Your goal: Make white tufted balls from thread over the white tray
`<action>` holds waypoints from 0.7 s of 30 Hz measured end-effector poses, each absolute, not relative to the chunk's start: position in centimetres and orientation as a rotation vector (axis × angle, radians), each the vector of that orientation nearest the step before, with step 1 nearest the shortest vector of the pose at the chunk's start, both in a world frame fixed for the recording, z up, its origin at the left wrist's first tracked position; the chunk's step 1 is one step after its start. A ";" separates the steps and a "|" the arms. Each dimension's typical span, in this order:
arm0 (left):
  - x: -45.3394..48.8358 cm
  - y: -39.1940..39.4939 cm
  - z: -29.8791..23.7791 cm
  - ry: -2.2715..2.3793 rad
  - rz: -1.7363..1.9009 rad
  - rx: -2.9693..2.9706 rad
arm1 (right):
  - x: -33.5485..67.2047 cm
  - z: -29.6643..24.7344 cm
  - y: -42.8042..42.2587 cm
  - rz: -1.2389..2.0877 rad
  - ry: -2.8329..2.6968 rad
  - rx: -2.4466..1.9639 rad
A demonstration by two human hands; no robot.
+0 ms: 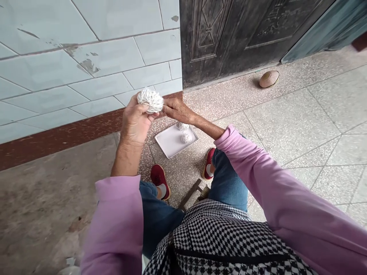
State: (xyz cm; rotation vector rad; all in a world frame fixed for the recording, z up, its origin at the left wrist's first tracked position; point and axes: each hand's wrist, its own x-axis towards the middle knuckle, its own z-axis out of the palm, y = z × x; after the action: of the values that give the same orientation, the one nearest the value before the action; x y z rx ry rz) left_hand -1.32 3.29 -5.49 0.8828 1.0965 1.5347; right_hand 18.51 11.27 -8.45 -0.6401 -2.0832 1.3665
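Note:
A ball of white yarn (150, 100) is held up in front of the tiled wall. My left hand (136, 120) is closed around its left side and underside, thumb across the front. At the ball's right edge is my right hand (178, 110), its fingers curled together; whether they pinch a strand there is too small to make out. Below on the floor lies a white rectangular tray (168, 143). On the tray sit two smaller white yarn balls, the nearer one (187, 137) in plain sight and the farther one (182, 126) partly hidden by my right wrist.
The pale tiled wall (103, 61) rises close ahead on the left, beside a dark carved door (212, 34). A brownish oval object (269, 79) lies on the floor by the door. My red shoes (159, 177) flank the tray. Part of a stool (190, 194) shows between my legs.

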 end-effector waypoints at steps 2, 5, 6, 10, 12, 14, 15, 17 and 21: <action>-1.9 3.4 -5.8 1.157 1.588 0.841 | 18.4 -8.1 10.7 1.327 -2.164 -0.601; -2.8 3.8 -6.9 1.270 1.653 0.801 | 18.3 -7.4 9.8 1.319 -2.216 -0.514; -3.0 4.0 -7.4 1.315 1.668 0.807 | 18.3 -7.1 9.5 1.332 -2.221 -0.494; -3.5 4.3 -8.6 1.506 1.689 0.966 | 18.0 -6.0 8.8 1.374 -2.167 -0.533; -3.2 4.0 -8.7 1.532 1.611 1.078 | 18.0 -5.7 9.0 1.376 -2.082 -0.563; -2.6 3.3 -8.5 1.486 1.485 1.170 | 18.2 -5.5 9.6 1.361 -1.997 -0.590; -2.3 2.9 -8.2 1.444 1.420 1.199 | 18.4 -5.4 10.0 1.351 -1.966 -0.607; -1.5 2.1 -7.6 1.338 1.319 1.215 | 18.9 -5.4 10.8 1.327 -1.925 -0.673; -0.2 1.7 -6.4 1.159 1.267 1.128 | 19.7 -5.3 11.5 1.317 -1.889 -0.813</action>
State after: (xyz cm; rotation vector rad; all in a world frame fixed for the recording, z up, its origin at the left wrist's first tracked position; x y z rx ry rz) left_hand -0.24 1.65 -6.40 1.1280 1.1590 1.2672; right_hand 19.72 11.55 -5.34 -0.8130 -1.8888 1.3174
